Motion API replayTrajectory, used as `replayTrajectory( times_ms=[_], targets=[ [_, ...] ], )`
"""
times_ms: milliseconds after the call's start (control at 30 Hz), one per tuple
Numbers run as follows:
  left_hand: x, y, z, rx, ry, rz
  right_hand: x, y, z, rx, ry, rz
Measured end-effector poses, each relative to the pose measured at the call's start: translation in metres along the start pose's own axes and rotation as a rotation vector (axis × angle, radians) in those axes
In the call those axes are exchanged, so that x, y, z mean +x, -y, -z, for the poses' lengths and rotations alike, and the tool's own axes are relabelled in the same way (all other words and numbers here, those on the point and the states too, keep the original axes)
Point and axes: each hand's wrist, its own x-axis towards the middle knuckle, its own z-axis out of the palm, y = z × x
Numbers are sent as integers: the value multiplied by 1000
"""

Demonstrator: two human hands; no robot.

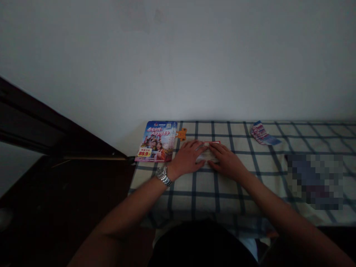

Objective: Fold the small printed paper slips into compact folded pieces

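A pale sheet of paper [205,155] with faint print and a red far edge lies flat on the checked tablecloth. My left hand [188,157] rests on its left side, fingers stretched out, with a metal watch [164,175] on the wrist. On the paper's right side lies my right hand [226,161], its fingers also extended and lying flat. The fingertips of both hands nearly meet over the paper and cover much of it. Just left of my left hand is a stack of printed leaflets [155,142], blue and pink, marked 89.9.
An orange bear-shaped item [181,134] sits beside the stack. Toward the right, a bent pile of printed paper [263,134] lies near the wall [211,66]. A blurred-out object [314,181] is at the far right. Left of the table's edge is a dark wooden piece [41,118].
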Motion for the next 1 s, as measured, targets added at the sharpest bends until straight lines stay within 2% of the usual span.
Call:
replayTrajectory(
  times_ms=[167,433,600,800,1000],
  targets=[
    [-5,-16,6,65,-45,145,4,-8,7,-36,1,70],
    [-21,-21,4,-7,-48,246,8,-5,19,-104,-28,17],
    [-24,-16,2,-135,-79,194,4,-6,15,-27,-28,-2],
    [-15,-6,11,-115,-38,180,2,-16,11,32,-7,23],
    [-3,-1,9,-133,17,-88,5,-27,11,48,8,79]
  ],
)
